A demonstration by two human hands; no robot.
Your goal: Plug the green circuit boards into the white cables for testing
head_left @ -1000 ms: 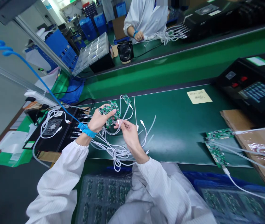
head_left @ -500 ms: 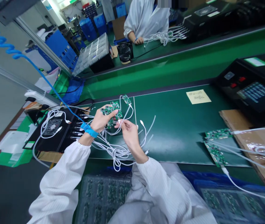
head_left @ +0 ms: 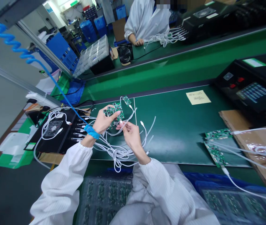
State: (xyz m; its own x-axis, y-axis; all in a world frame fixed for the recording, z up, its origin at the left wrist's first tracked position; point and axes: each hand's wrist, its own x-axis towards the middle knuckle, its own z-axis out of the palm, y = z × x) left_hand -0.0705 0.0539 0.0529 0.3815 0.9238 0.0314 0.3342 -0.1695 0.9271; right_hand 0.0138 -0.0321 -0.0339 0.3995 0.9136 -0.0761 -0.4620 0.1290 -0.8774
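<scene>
My left hand [head_left: 103, 121], with a blue wrist strap [head_left: 92, 131] on its wrist, is closed on a green circuit board [head_left: 118, 110], thumb on top. My right hand [head_left: 132, 133] pinches a white USB cable plug [head_left: 121, 122] at the board's near edge; whether it is fully seated I cannot tell. Just beyond, a smaller circuit board [head_left: 127, 100] lies on the green mat with a white cable plugged into it. Tangled white cables [head_left: 117, 153] spread below my hands, some with loose plugs. They run from a black box [head_left: 62, 131] at the left.
Two more cabled circuit boards [head_left: 217, 135] lie at the right beside cardboard [head_left: 240, 120] and a black device with a display [head_left: 254, 93]. A yellow note [head_left: 198, 97] is on the mat. Trays of boards [head_left: 107, 197] are below the edge. A co-worker [head_left: 144, 22] sits opposite.
Both hands have stayed almost in place on the board and the plug. The cable by the right hand has swung a little to the right. The view has shifted slightly.
</scene>
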